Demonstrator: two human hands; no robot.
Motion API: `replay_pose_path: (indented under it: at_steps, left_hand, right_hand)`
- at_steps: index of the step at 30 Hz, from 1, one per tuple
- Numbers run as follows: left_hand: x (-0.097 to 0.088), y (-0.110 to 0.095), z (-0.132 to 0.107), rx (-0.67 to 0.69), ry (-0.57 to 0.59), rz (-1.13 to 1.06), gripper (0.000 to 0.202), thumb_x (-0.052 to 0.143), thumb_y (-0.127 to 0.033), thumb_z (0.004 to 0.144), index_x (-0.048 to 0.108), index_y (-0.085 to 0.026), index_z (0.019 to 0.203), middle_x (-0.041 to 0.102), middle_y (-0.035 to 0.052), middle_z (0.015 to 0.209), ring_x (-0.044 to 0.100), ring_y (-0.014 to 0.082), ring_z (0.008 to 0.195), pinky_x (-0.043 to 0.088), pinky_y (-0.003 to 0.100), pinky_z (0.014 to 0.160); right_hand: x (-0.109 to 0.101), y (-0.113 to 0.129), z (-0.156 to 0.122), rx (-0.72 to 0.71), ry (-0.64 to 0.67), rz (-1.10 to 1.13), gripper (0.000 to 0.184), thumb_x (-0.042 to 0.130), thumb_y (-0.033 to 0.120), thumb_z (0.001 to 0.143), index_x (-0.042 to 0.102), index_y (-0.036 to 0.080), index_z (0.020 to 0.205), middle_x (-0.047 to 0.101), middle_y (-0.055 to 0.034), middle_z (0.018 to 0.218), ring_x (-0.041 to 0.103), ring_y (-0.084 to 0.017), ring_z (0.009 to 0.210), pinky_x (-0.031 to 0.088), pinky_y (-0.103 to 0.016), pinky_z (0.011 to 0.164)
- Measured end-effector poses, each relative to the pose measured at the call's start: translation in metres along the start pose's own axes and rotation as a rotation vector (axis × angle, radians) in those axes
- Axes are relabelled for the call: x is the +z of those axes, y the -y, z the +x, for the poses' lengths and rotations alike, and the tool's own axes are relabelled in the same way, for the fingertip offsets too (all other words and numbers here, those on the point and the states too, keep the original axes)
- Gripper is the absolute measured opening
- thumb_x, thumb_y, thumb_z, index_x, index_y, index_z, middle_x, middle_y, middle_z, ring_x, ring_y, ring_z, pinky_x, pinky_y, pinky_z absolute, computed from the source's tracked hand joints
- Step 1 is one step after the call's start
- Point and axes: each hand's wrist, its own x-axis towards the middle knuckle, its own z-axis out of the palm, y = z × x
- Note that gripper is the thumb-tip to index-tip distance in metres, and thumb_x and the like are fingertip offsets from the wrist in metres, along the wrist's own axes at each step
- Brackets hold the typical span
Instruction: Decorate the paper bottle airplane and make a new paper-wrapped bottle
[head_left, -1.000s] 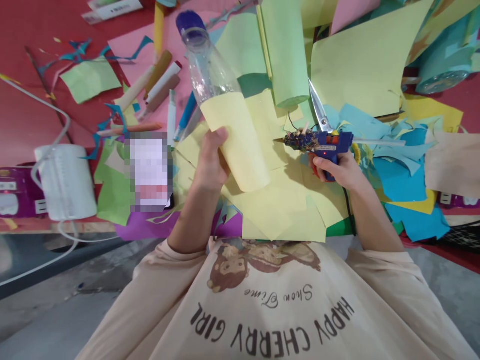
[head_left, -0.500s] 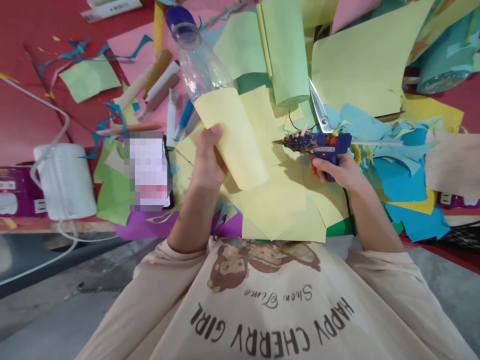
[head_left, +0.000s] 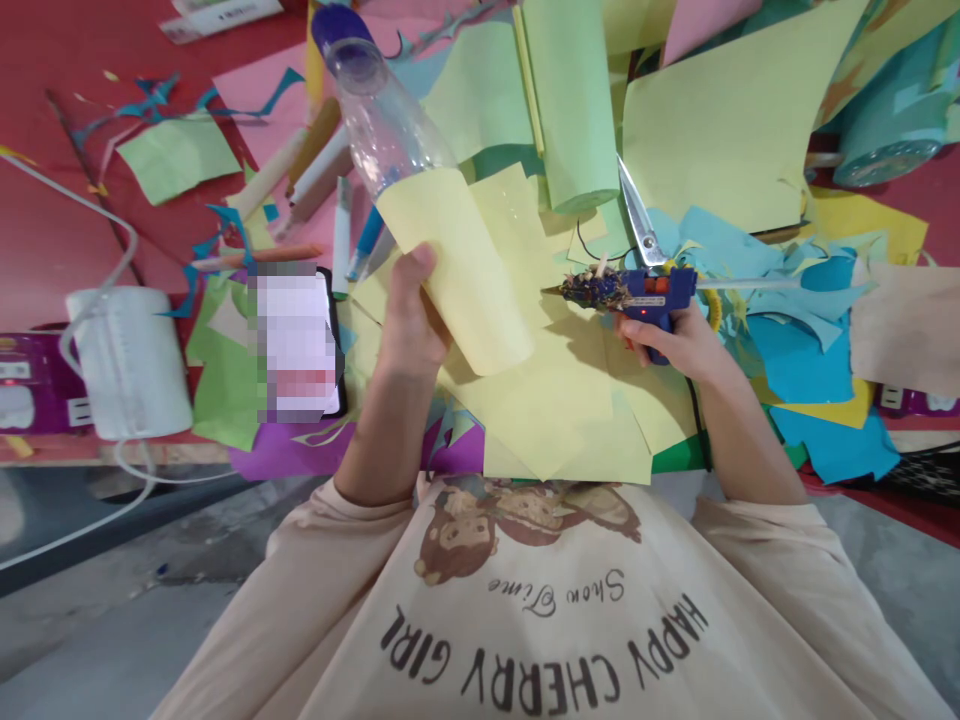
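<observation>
My left hand (head_left: pixel 409 320) is wrapped round a clear plastic bottle (head_left: pixel 382 130) with a blue cap. Yellow paper (head_left: pixel 457 270) covers the bottle's lower half, and the bottle tilts up to the left. My right hand (head_left: pixel 667 340) grips a blue hot glue gun (head_left: pixel 637 290). Its dirty nozzle points left, close to the yellow paper's free edge, without clearly touching it.
Loose yellow, green, blue and pink paper sheets cover the red table. A green paper roll (head_left: pixel 574 100) and scissors (head_left: pixel 637 215) lie behind the glue gun. Markers (head_left: pixel 322 180), a phone (head_left: pixel 296 340) and a white spool (head_left: pixel 131 360) sit to the left.
The bottle has tilted and shifted further left and up. The glue gun has moved slightly left toward the paper.
</observation>
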Motion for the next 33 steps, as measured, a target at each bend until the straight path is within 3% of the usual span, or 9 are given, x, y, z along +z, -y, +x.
replay_pose_path:
  at_steps: [8, 16, 22, 33]
  left_hand:
    - [-0.0042, 0.0022, 0.0001, -0.008, -0.012, -0.065, 0.037, 0.078, -0.049, 0.064, 0.064, -0.025, 0.089, 0.078, 0.0010, 0.101, 0.047, 0.0311, 0.143, 0.045, 0.041, 0.120]
    - [-0.0026, 0.0019, 0.0009, -0.001, -0.020, -0.056, 0.039, 0.079, -0.048, 0.061, 0.063, -0.024, 0.088, 0.078, 0.0018, 0.095, 0.047, 0.0328, 0.142, 0.044, 0.042, 0.121]
    - [-0.0033, 0.0017, 0.0001, 0.017, -0.001, -0.026, 0.036, 0.072, -0.051, 0.070, 0.062, -0.025, 0.093, 0.077, 0.0028, 0.103, 0.050, 0.0298, 0.141, 0.044, 0.042, 0.120]
    - [-0.0010, -0.0010, -0.0003, 0.049, -0.019, -0.040, 0.038, 0.074, -0.051, 0.068, 0.063, -0.024, 0.092, 0.076, 0.0036, 0.101, 0.050, 0.0308, 0.140, 0.044, 0.041, 0.120]
  right_hand:
    - [0.0034, 0.0064, -0.0012, -0.007, -0.024, 0.012, 0.037, 0.080, 0.051, 0.071, 0.062, 0.020, 0.079, 0.054, 0.0051, 0.057, 0.047, -0.008, 0.040, 0.046, -0.024, 0.038]
    - [0.0011, 0.0013, -0.0007, -0.009, -0.026, -0.019, 0.038, 0.078, 0.054, 0.074, 0.058, 0.021, 0.074, 0.052, 0.0058, 0.050, 0.049, -0.009, 0.037, 0.046, -0.025, 0.038]
    - [-0.0001, -0.0014, -0.0014, -0.014, -0.019, -0.035, 0.034, 0.076, 0.051, 0.076, 0.059, 0.021, 0.078, 0.053, 0.0058, 0.049, 0.050, -0.010, 0.038, 0.047, -0.026, 0.040]
    - [0.0008, 0.0016, 0.0000, 0.003, -0.013, -0.039, 0.031, 0.076, 0.045, 0.074, 0.059, 0.021, 0.082, 0.051, 0.0074, 0.050, 0.047, -0.009, 0.037, 0.045, -0.025, 0.038]
